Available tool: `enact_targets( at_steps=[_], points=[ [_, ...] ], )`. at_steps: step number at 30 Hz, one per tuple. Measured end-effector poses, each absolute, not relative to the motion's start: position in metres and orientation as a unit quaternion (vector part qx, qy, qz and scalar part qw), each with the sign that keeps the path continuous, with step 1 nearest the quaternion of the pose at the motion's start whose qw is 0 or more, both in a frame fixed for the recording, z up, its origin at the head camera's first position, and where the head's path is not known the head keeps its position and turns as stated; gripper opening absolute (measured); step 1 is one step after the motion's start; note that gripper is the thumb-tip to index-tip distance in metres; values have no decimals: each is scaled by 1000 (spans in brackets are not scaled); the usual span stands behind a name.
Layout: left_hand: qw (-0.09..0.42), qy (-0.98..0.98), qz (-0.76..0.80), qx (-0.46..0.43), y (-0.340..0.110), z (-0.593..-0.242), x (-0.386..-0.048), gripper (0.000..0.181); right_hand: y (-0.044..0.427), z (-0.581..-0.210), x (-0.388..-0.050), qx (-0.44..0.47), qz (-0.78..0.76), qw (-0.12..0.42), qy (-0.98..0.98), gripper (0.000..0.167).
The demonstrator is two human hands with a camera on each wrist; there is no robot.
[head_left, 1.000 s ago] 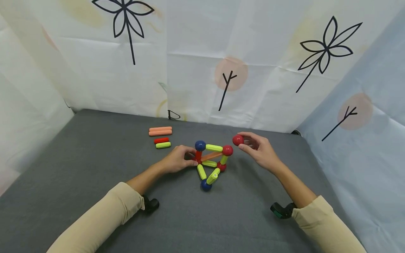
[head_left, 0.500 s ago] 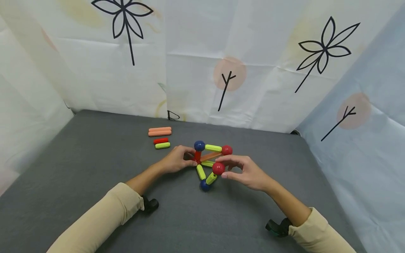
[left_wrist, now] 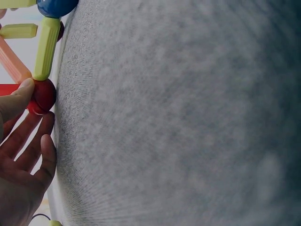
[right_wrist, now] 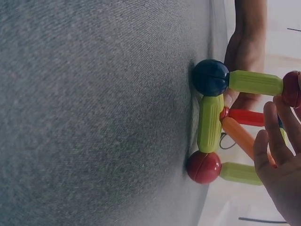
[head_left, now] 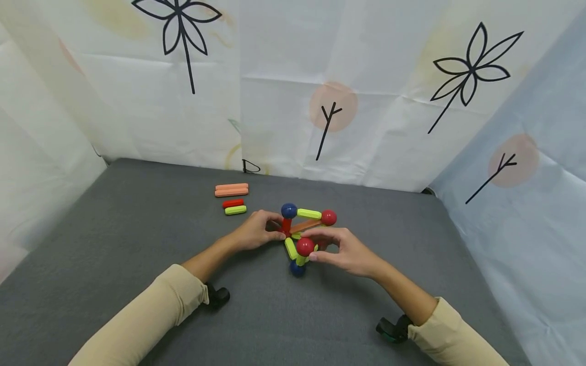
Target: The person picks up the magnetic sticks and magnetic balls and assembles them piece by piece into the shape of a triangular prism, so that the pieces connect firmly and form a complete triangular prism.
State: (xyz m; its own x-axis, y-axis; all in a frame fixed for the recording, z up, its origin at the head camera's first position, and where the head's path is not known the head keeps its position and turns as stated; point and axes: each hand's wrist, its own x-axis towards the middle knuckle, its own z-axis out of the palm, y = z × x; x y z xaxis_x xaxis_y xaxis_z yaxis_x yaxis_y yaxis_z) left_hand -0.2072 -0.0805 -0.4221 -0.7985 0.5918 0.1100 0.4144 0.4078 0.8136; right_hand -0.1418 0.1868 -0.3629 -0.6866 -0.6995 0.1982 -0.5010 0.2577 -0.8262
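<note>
While my left hand (head_left: 258, 231) pinched the corner ball (left_wrist: 44, 94) between thumb and fingertips, my right hand (head_left: 343, 251) was clamped, thumb against fingers, on the top ball (head_left: 305, 246), a red one. From the low blue ball (head_left: 298, 268), the top ball sat just above, at the upper end of the green post (right_wrist: 255, 82); the two looked to be touching, though I could not tell whether the ball was fully seated. Beyond the low blue ball and to its left was the corner ball, joined to it by a green rod (head_left: 290, 249); beyond it to its right lay the side ball (right_wrist: 203, 167). Farther behind it were the high blue ball (head_left: 289, 211) and the far red ball (head_left: 328, 217), with an orange rod (head_left: 305, 225) sloping up to the latter. Spare rods (head_left: 231, 192) lay well apart from it, beyond and to the left.

Seating the top ball well, I judged, called for a gentle press straight along the post, since a sideways push could have tipped it on the low blue ball's round surface. A light, steady hold on the corner ball seemed wise, so that nothing swung. Letting go evenly, once the post bore the ball without leaning, looked safest.
</note>
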Motion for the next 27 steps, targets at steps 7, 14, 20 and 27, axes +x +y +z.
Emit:
enact_targets(
  at_steps=[7,14,20,27],
  points=[
    [99,830,457,305,-81,-424,-207,28,186,-360,-140,-381,-472,105,788,45],
    [102,832,455,300,-80,-423,-206,29,207,-349,-145,-360,-501,58,785,36],
    [104,833,455,298,-80,-423,-206,29,223,-347,-155,-288,-538,-11,792,29],
    [105,833,453,299,-80,-422,-207,29,232,-375,-170,-237,-501,3,832,30]
  ],
)
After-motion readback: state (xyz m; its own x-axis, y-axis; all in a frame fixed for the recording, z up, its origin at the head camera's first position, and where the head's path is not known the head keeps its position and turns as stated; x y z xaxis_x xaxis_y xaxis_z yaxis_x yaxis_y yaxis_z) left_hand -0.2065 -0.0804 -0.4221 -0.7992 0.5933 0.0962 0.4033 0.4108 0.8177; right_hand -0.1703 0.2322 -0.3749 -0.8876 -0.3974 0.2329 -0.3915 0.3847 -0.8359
